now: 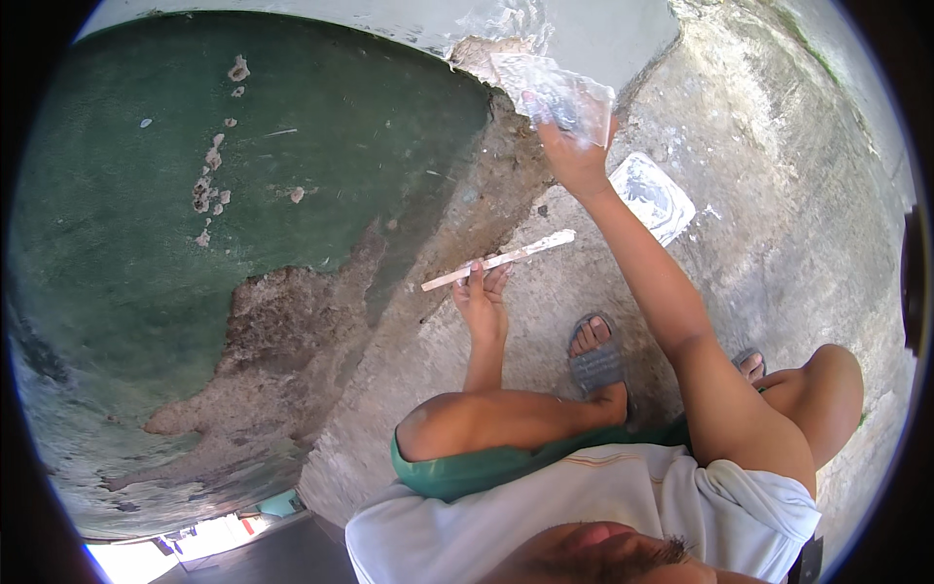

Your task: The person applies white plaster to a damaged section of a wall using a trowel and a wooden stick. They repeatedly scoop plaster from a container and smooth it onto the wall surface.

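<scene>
My left hand (484, 300) grips a flat wooden stick (525, 252) between thumb and fingers, with white paste smeared over its far end. Stretched forward, my right hand (577, 161) holds a clear, stiff plastic piece (579, 97), which looks like a container lid, against the bottom corner of the pale wall (389, 21). White paste and a rough broken patch (479, 56) show at that corner, partly covered by the plastic. Beside my right forearm, a squarish plastic tray (671, 200) coated with white paste lies on the concrete.
A green wall (321, 175) with chipped spots and a large bare patch (282, 331) rises on the left. Rough concrete floor (778, 224) spreads to the right. My sandalled foot (595, 355) and bent knees are close below my hands.
</scene>
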A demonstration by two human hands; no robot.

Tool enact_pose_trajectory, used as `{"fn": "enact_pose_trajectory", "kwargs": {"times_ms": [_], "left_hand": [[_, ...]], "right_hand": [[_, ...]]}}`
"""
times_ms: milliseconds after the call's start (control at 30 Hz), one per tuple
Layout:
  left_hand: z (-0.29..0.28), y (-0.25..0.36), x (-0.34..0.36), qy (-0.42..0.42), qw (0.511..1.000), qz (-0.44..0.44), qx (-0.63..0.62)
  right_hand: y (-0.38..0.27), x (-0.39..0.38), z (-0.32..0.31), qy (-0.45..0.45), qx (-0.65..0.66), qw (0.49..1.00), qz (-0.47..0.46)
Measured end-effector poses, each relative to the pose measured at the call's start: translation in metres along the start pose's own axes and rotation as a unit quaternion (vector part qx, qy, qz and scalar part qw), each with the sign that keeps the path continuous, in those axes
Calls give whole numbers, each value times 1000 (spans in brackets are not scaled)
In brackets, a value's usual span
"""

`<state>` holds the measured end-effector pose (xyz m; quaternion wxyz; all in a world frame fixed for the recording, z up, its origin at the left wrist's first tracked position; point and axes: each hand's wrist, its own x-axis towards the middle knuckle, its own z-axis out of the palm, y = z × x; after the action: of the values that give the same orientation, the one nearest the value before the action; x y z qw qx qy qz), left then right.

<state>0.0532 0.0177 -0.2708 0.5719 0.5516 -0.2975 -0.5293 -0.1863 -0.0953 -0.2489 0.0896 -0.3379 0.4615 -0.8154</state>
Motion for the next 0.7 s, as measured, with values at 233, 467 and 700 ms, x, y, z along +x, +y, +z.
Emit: {"fn": "enact_pose_trajectory", "kwargs": {"times_ms": [233, 467, 700], "left_hand": [[-3, 0, 0, -12, 1000, 4, 6], [1, 0, -1, -10, 1000, 7, -2], [-3, 0, 0, -6, 1000, -2, 0]], "right_hand": [[3, 2, 1, 30, -35, 999, -20], [1, 5, -9, 39, 35, 994, 94], [-2, 3, -12, 51, -112, 992, 36]]}}
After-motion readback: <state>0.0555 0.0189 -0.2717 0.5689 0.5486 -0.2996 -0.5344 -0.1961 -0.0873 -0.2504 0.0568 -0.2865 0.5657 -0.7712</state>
